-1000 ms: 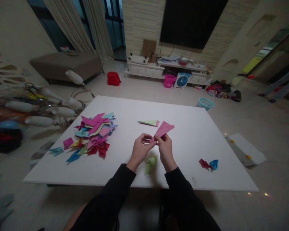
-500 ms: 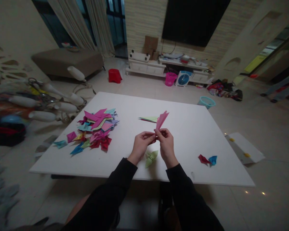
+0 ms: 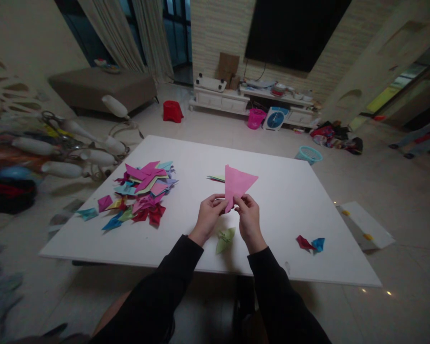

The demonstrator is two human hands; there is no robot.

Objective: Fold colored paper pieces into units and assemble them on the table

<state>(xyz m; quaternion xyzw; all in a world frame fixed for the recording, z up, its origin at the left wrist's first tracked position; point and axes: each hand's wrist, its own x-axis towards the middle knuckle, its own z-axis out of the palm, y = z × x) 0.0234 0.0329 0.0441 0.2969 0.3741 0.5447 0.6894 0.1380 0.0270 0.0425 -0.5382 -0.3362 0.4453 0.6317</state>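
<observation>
Between my two hands is a piece of pink folded paper (image 3: 239, 182), its wide part fanned out away from me and its narrow end toward me. My left hand (image 3: 212, 216) pinches the narrow end from the left. On the other side, my right hand (image 3: 249, 219) grips it between thumb and fingers. Just below them on the white table (image 3: 193, 172) lies a light green folded paper figure (image 3: 225, 239). Behind the pink paper, a few thin folded papers (image 3: 216, 178) are partly hidden.
A heap of colourful folded papers (image 3: 145, 188) covers the table's left side. Red (image 3: 304, 242) and blue (image 3: 318, 244) folded pieces lie at the right. Beyond the table stand a teal basket (image 3: 309, 155), a red stool (image 3: 172, 112) and a pink bin (image 3: 255, 118).
The pink paper narrowed as it turned edge-on, then spread into a broad flat shape facing me. Both hands keep hold of it, nearly in place. The view has shifted slightly.
</observation>
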